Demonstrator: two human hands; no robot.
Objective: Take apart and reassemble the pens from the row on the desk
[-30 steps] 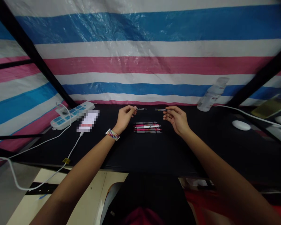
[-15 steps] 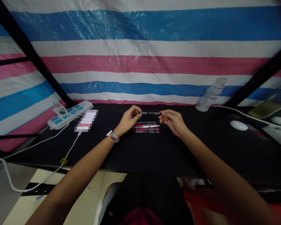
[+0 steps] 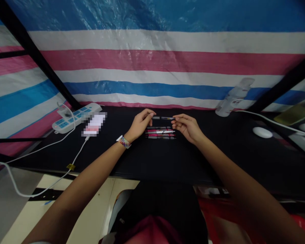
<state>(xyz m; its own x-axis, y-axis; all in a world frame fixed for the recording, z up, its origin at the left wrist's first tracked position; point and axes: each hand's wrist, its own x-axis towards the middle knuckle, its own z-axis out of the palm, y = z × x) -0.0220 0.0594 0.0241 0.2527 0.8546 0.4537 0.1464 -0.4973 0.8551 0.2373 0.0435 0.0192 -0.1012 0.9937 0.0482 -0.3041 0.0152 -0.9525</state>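
A dark pen (image 3: 163,118) lies level between my two hands, above a row of pens. My left hand (image 3: 140,124) pinches its left end between thumb and fingers. At the right end, the thumb and forefinger of my right hand (image 3: 187,127) are closed on it, with the other fingers curled beneath. Nearer to me, several pens (image 3: 160,132) lie side by side on the black table (image 3: 157,159), pink, white and dark ones among them. A patterned band circles my left wrist.
A power strip (image 3: 77,118) and a blurred phone (image 3: 95,124) with a white cable are on the left. At the right stand a clear bottle (image 3: 234,98) and a white mouse (image 3: 262,132). Striped sheeting (image 3: 152,61) hangs behind the table.
The view has tilted down slightly, so the sheeting and table sit higher in the picture. Both hands still hold the pen, which looks slightly turned about its length.
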